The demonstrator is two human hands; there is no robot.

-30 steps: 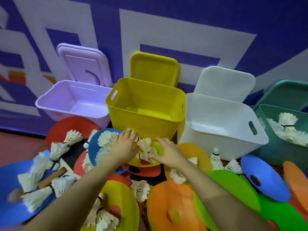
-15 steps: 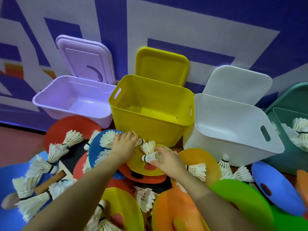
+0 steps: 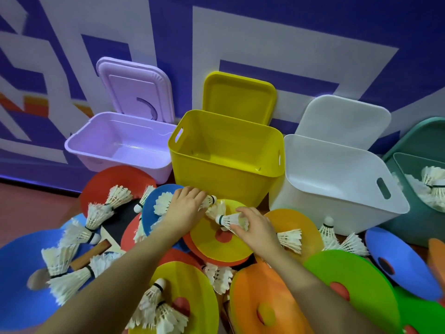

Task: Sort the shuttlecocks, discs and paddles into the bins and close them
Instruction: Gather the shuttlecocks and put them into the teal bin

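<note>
My left hand (image 3: pixel 185 206) grips a white shuttlecock (image 3: pixel 210 201) in front of the yellow bin (image 3: pixel 226 184). My right hand (image 3: pixel 252 225) pinches another shuttlecock (image 3: pixel 228 220) just above a yellow disc (image 3: pixel 216 247). Many white shuttlecocks lie over the pile, some on the left (image 3: pixel 96 213) and some at the bottom (image 3: pixel 156 309). Flat discs in red (image 3: pixel 103 186), blue (image 3: pixel 16 268), orange (image 3: pixel 260 302) and green (image 3: pixel 354 285) overlap on the floor. A wooden paddle handle (image 3: pixel 89 255) shows at the left, its blade mostly buried.
Several open bins stand in a row against the purple wall, lids leaning back: lilac (image 3: pixel 96 145), yellow, white (image 3: pixel 356 208) and teal (image 3: pixel 414 220). The teal one holds shuttlecocks (image 3: pixel 431 177). Red floor (image 3: pixel 36 201) shows at the left.
The view has tilted down and right a little. My right hand has raised its shuttlecock off the yellow disc, and my left hand has closed on one by the yellow bin.
</note>
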